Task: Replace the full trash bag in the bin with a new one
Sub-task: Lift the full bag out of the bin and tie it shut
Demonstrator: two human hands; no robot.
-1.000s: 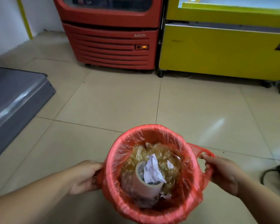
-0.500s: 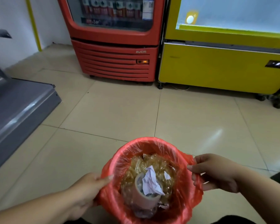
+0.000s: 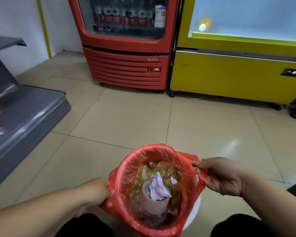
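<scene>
A red plastic trash bag (image 3: 132, 166) lines a white bin (image 3: 194, 214) on the tiled floor in front of me. Inside lie crumpled clear plastic, a cardboard tape roll (image 3: 149, 202) and a ball of white paper (image 3: 158, 187). My left hand (image 3: 94, 192) pinches the bag's left edge, pulled off the rim. My right hand (image 3: 220, 175) grips the bag's right handle, lifted clear of the bin's edge. The far rim still carries the bag. No new bag is in view.
A red drinks cooler (image 3: 126, 53) and a yellow freezer cabinet (image 3: 232, 72) stand along the far wall. A grey metal shelf unit (image 3: 24, 117) sits at the left. My dark-clad knees (image 3: 237, 226) frame the bin. Beige floor tiles lie between.
Both hands have peeled the bag's side edges off the bin rim and raised them. The white bin edge now shows at the right. The camera has tilted upward.
</scene>
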